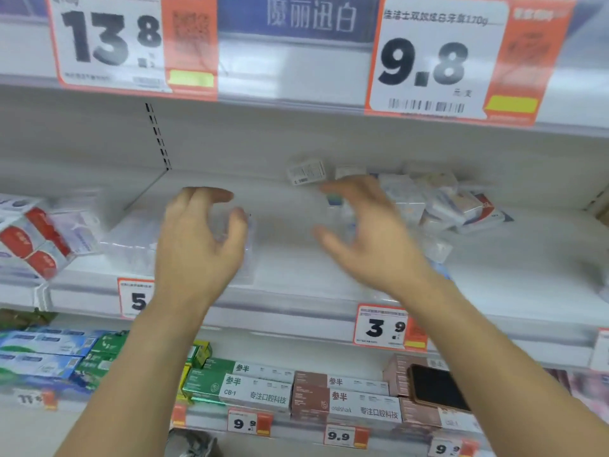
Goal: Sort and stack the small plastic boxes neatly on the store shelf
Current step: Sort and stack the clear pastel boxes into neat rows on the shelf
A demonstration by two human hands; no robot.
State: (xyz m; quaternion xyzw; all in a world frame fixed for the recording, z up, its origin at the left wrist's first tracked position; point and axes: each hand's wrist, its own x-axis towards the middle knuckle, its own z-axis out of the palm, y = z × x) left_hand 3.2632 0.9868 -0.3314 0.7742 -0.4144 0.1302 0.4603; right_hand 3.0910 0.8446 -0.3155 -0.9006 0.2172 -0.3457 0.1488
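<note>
Both my hands reach into the white middle shelf [290, 275]. My left hand [197, 239] hovers with curled, spread fingers over a row of clear plastic boxes [128, 245] at the shelf's left. My right hand [365, 235] is spread and blurred; a small box with a blue-green label [334, 198] lies at its fingertips, and I cannot tell whether they touch. Just beyond, a small box with a barcode label [306, 173] sits tilted near the back wall. A loose pile of small boxes [445, 202] lies to the right of my right hand.
Red-and-white packs [33, 239] fill the shelf's left end. The upper shelf edge carries large price tags [428, 61]. Below, toothpaste cartons [257, 387] line the lower shelf, with a dark phone [435, 387] lying on some. Price tags [379, 326] hang on the middle shelf's front edge.
</note>
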